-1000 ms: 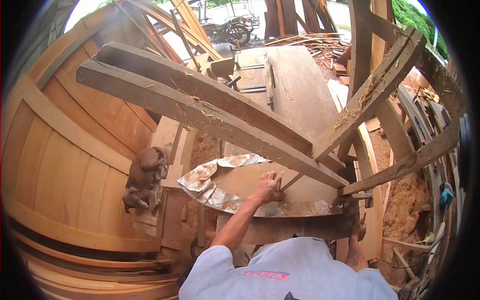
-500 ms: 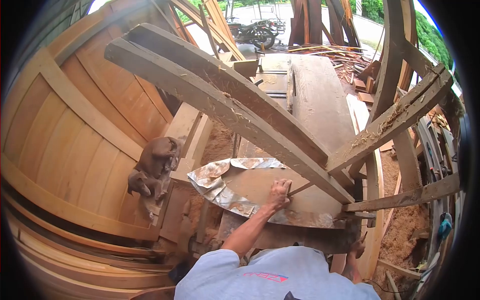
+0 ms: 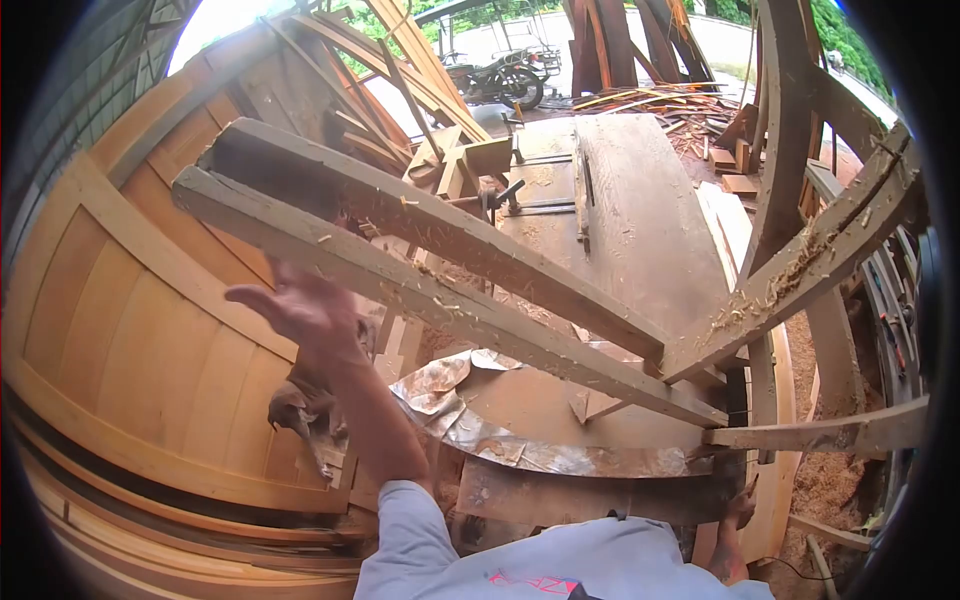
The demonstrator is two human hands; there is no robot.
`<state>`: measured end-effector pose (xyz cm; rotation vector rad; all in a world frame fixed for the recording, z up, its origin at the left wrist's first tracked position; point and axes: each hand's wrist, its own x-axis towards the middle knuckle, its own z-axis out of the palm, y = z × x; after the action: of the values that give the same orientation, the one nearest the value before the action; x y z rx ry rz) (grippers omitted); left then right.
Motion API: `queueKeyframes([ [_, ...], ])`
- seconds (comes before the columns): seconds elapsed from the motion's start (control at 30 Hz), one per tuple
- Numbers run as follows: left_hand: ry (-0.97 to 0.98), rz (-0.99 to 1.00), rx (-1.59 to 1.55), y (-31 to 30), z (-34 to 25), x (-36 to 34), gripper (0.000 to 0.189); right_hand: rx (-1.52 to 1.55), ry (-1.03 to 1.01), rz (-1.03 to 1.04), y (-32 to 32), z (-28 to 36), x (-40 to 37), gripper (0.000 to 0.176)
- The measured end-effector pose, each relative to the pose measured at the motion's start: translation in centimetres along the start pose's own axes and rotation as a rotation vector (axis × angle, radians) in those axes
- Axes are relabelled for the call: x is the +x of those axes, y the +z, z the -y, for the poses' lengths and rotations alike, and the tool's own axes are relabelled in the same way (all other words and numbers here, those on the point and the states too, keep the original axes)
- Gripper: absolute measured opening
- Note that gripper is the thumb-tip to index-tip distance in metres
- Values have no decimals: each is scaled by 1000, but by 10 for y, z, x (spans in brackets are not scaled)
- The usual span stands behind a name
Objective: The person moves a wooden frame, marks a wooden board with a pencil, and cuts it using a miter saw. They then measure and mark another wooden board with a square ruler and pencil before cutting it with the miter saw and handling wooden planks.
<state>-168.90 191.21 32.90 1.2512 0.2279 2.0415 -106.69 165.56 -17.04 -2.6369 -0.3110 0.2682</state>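
Observation:
My left hand (image 3: 305, 310) is raised at the left, thumb stretched out and palm turned up, just under the far end of a long wooden beam (image 3: 400, 280). Its fingertips are partly hidden behind that beam. A second beam (image 3: 470, 250) runs parallel, and both meet a wooden frame at the right. Low at the right, my right hand (image 3: 740, 508) is curled beside the bench's edge, small and dark in view; what it may hold does not show clearly. Between the hands lies a curved board (image 3: 520, 405) edged with a crumpled, stained sheet (image 3: 440, 405), with a small wood piece (image 3: 597, 402) on it.
Panelled wooden doors (image 3: 130, 330) lean along the left. A brown dog (image 3: 295, 405) lies beside them. Ahead is a wide plank (image 3: 650, 200) with clamps (image 3: 508, 192) next to it. Sawdust (image 3: 825, 470) and scrap wood cover the right side; a motorcycle (image 3: 510, 80) stands outside.
My left hand has lifted off the curved board and swung up and left to the beam's far end, its fingers opening. The right hand stays low at the right. The view has shifted slightly.

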Motion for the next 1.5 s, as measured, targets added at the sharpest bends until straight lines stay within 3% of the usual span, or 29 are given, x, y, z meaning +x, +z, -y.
queueKeyframes([
  [0.03, 117, -218, 175, 17, -16, 19, 106, 5, 3, 10, -10, 9, -9, 82],
  [0.1, 445, -196, 774, 30, -30, 55, 99, 41, -38, -52, -21, 23, -23, 83],
  [0.13, 447, -189, 783, 36, -35, 70, 99, -31, 23, -11, 1, -5, 1, 82],
  [0.23, 309, -106, 546, 19, -55, 114, 89, -106, 66, 5, 15, -29, 15, 79],
  [0.3, -32, 598, -8, -34, -72, 148, 76, -137, 83, 16, 4, -18, 11, 78],
  [0.37, 7, 591, 36, -24, -66, 153, 71, 109, -77, 150, -35, 8, -16, 77],
  [0.43, -92, 854, -173, -5, -57, 154, 72, 143, -150, 131, -32, 0, -17, 75],
  [0.5, -39, 840, -73, -26, -62, 161, 72, 167, -235, 92, -33, 0, -16, 71],
  [0.67, 35, 859, 25, -29, -60, 163, 71, 97, -190, 85, -43, 8, -22, 65],
  [0.73, 211, 717, 174, -38, -65, 161, 63, 75, -168, 76, -42, 8, -21, 63],
  [0.77, 221, 719, 174, -25, -64, 150, 63, 43, -146, 58, -40, 9, -20, 62],
  [0.83, 411, -314, 314, 16, -53, 110, 54, 13, -121, 45, -32, 11, -18, 60],
  [0.9, 426, -348, 507, 24, -56, 88, 45, -7, -82, 13, -16, 8, -12, 58],
  [0.97, 467, -350, 478, 3, -43, 65, 45, -28, -48, -16, -5, 6, -5, 56],
  [1.03, 389, -601, 522, -8, -8, 20, 41, -45, -35, -20, 5, 9, -3, 55],
  [1.1, 240, -698, 701, -12, 43, -44, 31, -43, -32, -27, 9, 11, -1, 54],
  [1.2, -64, -601, 779, -12, 119, -182, 23, -48, -36, -49, 12, 12, -2, 52],
  [1.27, -222, -586, 767, 23, 151, -284, 27, -48, -48, -45, 12, 14, -1, 52],
  [1.3, -410, -557, 871, 45, 154, -332, 28, -29, -64, -25, 10, 15, -2, 53],
  [1.37, -390, -218, 1051, 81, 146, -410, 28, 15, -104, 12, 5, 16, -3, 54],
  [1.43, -331, 182, 1023, 102, 126, -467, 28, 63, -144, 61, 2, 11, -11, 55],
  [1.47, -441, 378, 982, 110, 112, -486, 31, 83, -158, 84, -4, -3, -16, 55],
  [1.5, -361, 555, 872, 112, 100, -499, 30, 101, -172, 111, -11, -19, -21, 56],
])
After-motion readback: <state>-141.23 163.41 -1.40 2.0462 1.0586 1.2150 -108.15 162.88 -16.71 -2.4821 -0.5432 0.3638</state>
